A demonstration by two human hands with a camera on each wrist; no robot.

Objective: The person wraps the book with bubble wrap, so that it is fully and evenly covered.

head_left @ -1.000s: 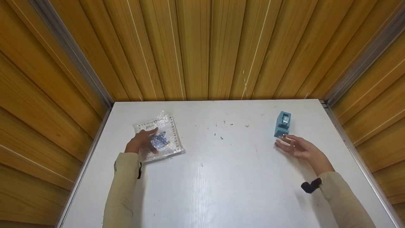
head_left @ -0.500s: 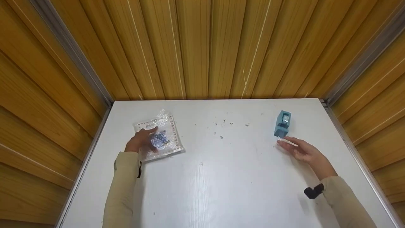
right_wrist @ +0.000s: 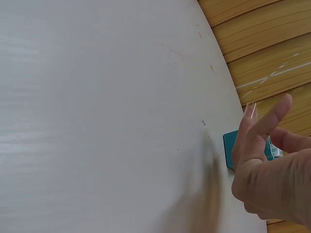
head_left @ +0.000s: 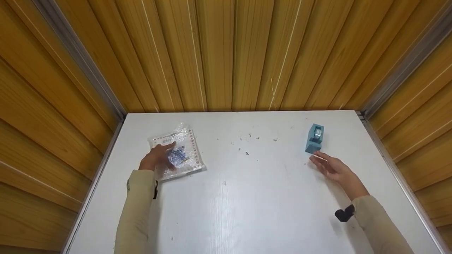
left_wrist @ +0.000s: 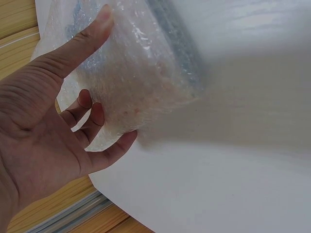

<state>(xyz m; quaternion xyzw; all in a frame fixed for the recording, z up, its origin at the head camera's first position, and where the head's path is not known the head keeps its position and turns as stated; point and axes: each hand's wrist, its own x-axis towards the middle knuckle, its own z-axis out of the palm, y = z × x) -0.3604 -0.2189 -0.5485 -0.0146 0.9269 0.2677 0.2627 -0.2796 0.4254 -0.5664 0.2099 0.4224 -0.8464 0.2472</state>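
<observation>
A bubble-wrapped package (head_left: 183,155) with a blue print lies at the left of the table. My left hand (head_left: 157,157) rests on its left part, fingers spread; the left wrist view shows the thumb of the left hand (left_wrist: 53,121) across the wrap (left_wrist: 141,63), and fingertips touching it near an edge. On the right stands a teal tape dispenser (head_left: 314,141). Just in front of it my right hand (head_left: 337,171) pinches a short clear strip of tape (right_wrist: 253,110) by the fingertips. Behind the right hand (right_wrist: 272,174) the dispenser (right_wrist: 229,145) is partly hidden in the right wrist view.
The white table (head_left: 226,211) carries small dark marks or specks (head_left: 247,153) near its back middle. Wood-patterned panels (head_left: 215,56) rise behind it and at both sides, with grey metal rails (head_left: 79,54) at the corners.
My right hand has shifted slightly about the front of the dispenser, and its fingers have drawn closer together, with the clear strip at their tips. The left hand and package have stayed put.
</observation>
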